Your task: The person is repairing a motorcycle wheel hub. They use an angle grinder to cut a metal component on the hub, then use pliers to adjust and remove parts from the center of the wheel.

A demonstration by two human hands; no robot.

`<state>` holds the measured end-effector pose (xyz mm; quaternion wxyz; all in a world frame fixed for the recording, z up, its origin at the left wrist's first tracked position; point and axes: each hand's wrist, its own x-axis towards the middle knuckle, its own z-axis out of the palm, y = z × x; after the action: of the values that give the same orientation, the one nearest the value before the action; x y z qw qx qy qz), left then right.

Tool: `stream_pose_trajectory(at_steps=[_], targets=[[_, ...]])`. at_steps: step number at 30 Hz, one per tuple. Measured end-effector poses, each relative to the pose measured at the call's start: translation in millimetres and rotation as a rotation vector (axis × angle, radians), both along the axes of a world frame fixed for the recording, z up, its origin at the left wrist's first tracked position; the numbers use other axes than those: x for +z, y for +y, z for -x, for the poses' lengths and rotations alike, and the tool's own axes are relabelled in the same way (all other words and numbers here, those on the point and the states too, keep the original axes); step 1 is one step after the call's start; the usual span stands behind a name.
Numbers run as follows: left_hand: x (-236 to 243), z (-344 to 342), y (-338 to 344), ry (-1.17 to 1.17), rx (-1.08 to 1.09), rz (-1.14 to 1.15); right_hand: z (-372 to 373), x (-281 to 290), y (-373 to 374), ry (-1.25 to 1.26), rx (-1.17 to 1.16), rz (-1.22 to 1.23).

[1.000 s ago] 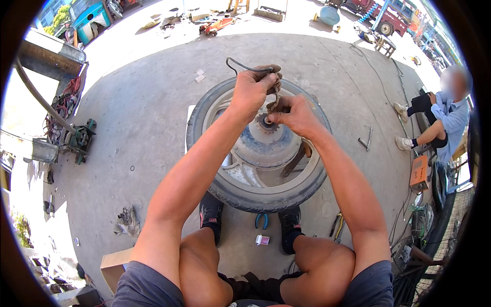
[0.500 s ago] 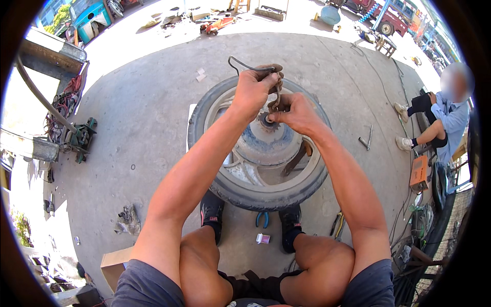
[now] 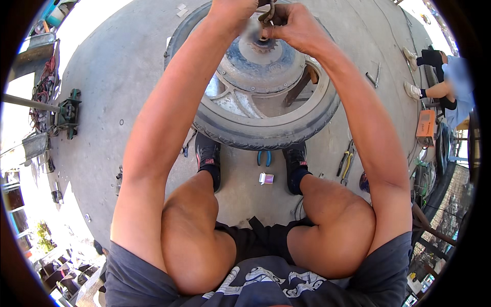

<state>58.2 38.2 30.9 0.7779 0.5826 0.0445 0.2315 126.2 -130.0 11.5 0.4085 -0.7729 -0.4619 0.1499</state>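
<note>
A spoked wheel with a worn black tyre (image 3: 255, 138) stands tilted before my feet, with a large dusty hub (image 3: 255, 77) at its centre. From the axle, inside a small toothed ring (image 3: 263, 45), a dark cable (image 3: 267, 14) rises. My right hand (image 3: 299, 28) is closed around the cable's lower part, its thumb against the axle end. Higher up is my left hand (image 3: 232, 9), partly cut off by the upper edge; its curled fingers appear closed on the same cable. A blurred patch covers part of the hub beside the left wrist.
Blue-handled pliers (image 3: 264, 157) and a small pink-and-white box (image 3: 266, 178) lie between my shoes. Yellow-and-black pliers (image 3: 348, 161) and a metal wrench (image 3: 377, 77) are on the right. Beyond sits a person in a blue shirt (image 3: 460, 87), near an orange box (image 3: 425, 128).
The view has tipped down toward my lap, so the wheel and hands appear higher and my left hand is partly cut off. Both hands stay at the cable above the hub.
</note>
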Motion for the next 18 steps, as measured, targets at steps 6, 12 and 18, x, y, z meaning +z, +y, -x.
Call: stream_pose_trajectory(at_steps=[6,12,18], targets=[[8.9,7.5,2.8,-0.030,0.016,0.015,-5.1,-8.5,7.7,-0.007,0.057,-0.113],[7.1,3.0,-6.6,0.008,0.064,0.017,-1.0,-8.7,3.9,-0.093,-0.048,-0.016],[7.8,0.0,-9.4,0.018,0.076,0.006,-10.5,-12.2,2.5,0.063,-0.035,0.068]])
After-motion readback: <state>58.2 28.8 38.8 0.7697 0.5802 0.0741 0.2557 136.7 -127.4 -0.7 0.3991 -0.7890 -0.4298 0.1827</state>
